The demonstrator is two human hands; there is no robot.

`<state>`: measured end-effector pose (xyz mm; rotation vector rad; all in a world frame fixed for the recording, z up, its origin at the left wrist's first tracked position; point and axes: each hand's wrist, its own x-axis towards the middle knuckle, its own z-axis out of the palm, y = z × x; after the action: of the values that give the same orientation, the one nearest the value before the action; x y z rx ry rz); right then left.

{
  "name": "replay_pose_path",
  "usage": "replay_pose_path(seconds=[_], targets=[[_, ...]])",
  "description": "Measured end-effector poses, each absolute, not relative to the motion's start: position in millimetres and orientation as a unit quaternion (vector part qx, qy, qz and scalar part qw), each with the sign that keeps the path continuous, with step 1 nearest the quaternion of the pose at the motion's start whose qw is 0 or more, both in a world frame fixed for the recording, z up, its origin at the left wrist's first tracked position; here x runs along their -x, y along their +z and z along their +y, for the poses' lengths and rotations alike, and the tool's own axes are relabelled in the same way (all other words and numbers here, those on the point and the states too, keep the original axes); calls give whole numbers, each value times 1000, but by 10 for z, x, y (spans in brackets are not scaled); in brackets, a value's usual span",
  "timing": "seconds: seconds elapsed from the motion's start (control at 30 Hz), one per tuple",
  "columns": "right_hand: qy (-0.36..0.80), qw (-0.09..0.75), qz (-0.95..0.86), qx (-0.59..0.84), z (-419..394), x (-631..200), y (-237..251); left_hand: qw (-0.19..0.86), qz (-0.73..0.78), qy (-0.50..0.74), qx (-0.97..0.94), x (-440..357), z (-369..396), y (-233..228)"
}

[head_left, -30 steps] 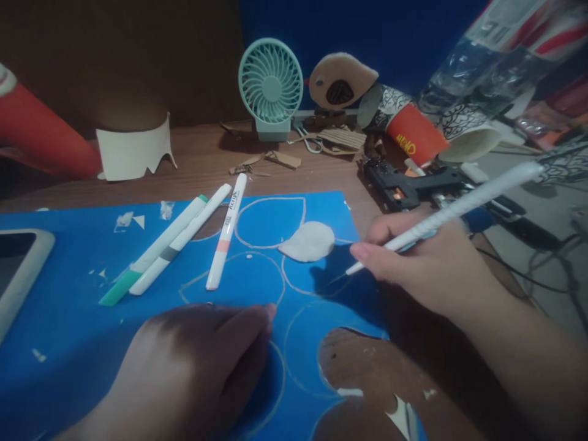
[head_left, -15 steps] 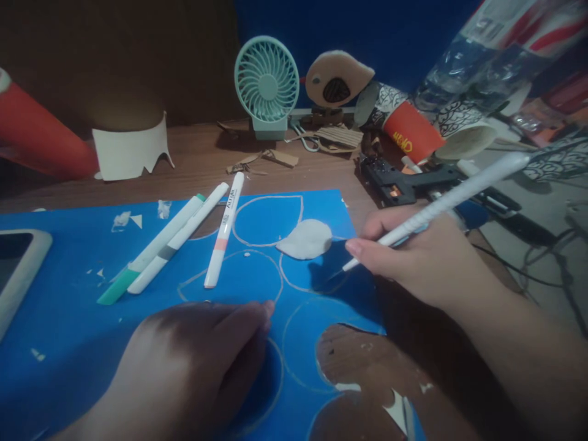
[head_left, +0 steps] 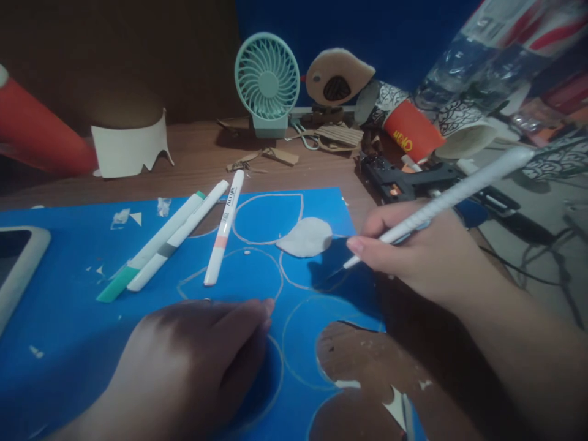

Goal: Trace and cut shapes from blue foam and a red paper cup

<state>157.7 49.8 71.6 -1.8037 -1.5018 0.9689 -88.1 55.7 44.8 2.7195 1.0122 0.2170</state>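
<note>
My right hand [head_left: 404,251] is closed around a white pen [head_left: 454,190], whose thin tip points down at the blue sheet [head_left: 68,245]. Just left of that tip lies a pale leaf-shaped cutout [head_left: 307,237], its pointed end to the left. Drawn outlines of similar teardrop shapes cover the sheet around it, and rounded pieces are cut out of its near right part. My left hand [head_left: 197,355] rests on the sheet, its thumb and fingers pressed together; anything inside them is hidden.
A white marker with a pink band [head_left: 221,236] and two other markers, one green-tipped [head_left: 119,285], lie on the sheet. Behind stand a mint fan [head_left: 267,79] and a bird-shaped cutout [head_left: 340,76]. A glue gun [head_left: 404,177], paper cups [head_left: 413,131] and bottles [head_left: 478,55] crowd the right.
Both hands and the white pen stay almost where they were. The whole view has shifted very slightly.
</note>
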Motion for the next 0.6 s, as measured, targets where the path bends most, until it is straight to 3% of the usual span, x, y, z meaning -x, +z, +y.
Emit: replay_pose_path(seconds=[0.6], targets=[[330,286,-581,687,510,-1600,704,101,343,92,-929,882,570,429]])
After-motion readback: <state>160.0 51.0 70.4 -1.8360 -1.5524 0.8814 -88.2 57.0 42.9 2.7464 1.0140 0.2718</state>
